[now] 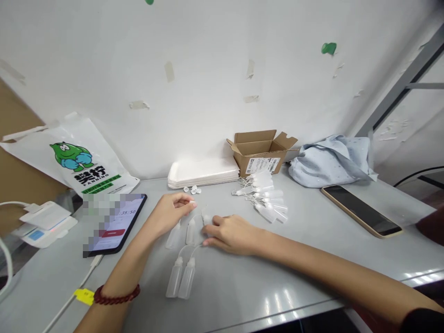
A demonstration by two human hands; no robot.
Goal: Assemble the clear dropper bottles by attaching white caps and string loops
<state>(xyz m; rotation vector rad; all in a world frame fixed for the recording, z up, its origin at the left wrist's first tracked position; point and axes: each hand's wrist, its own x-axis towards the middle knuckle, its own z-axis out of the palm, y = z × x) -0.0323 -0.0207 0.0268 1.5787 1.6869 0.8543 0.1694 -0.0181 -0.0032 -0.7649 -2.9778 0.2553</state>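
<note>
My left hand (173, 212) is closed in a pinch, with a small white cap (192, 202) just showing at its fingertips. My right hand (231, 233) is curled around a small translucent squeeze bottle (206, 220), mostly hidden by the fingers. Between the hands lie two similar bottles, one of them a clear bottle (190, 232) with a thin tube at its top. Nearer to me, a pair of dropper bottles (187, 280) lies side by side, thin curved tubes reaching up from their tops. Several loose white caps (194, 189) sit beyond my left hand.
A pile of similar bottles (265, 194) lies beyond my right hand. Behind stand an open cardboard box (262, 155) and a stack of white envelopes (204, 172). Phones lie on both sides, a lit phone (118, 224) and a dark phone (360, 210). A light-blue cloth (331, 159) rests at back right.
</note>
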